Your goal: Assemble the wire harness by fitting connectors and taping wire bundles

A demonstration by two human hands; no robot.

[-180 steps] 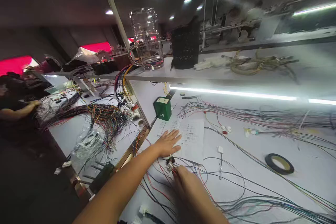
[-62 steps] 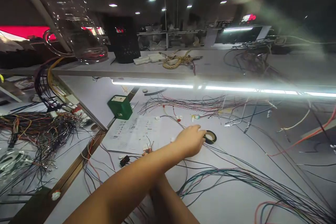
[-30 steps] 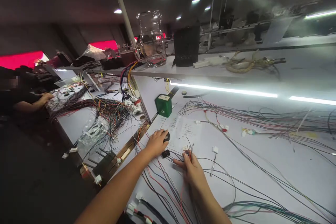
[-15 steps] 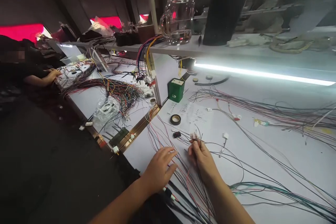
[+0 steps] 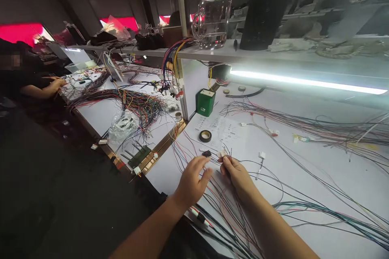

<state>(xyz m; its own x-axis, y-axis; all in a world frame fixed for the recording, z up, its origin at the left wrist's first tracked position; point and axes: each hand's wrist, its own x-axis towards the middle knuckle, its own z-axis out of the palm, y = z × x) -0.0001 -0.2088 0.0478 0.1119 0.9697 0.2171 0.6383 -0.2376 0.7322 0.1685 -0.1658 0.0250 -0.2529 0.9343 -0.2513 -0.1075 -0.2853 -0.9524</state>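
Observation:
My right hand (image 5: 238,174) is closed in a pinch on a small white connector (image 5: 221,153) with several thin dark wires. Some loose wire ends stick up above its fingers. To its left, my left hand (image 5: 193,180) is open, thumb and fingers apart, just above the table. Its fingertips are close to a small black connector (image 5: 206,153), apparently not gripping it. Below both hands, a bundle of black and red wires (image 5: 226,210) runs toward the front edge of the table.
Behind the hands are a roll of black tape (image 5: 205,136), printed paper (image 5: 219,127) and a green box (image 5: 206,103). Wire bundles (image 5: 304,121) cross the right side. A glass jug (image 5: 215,20) stands on the shelf. At far left, a co-worker's hand (image 5: 57,83) rests by wires.
My left hand has moved up and slightly right, closer to the black connector. My right hand still pinches the white connector, now turned a little. The camera view has shifted slightly.

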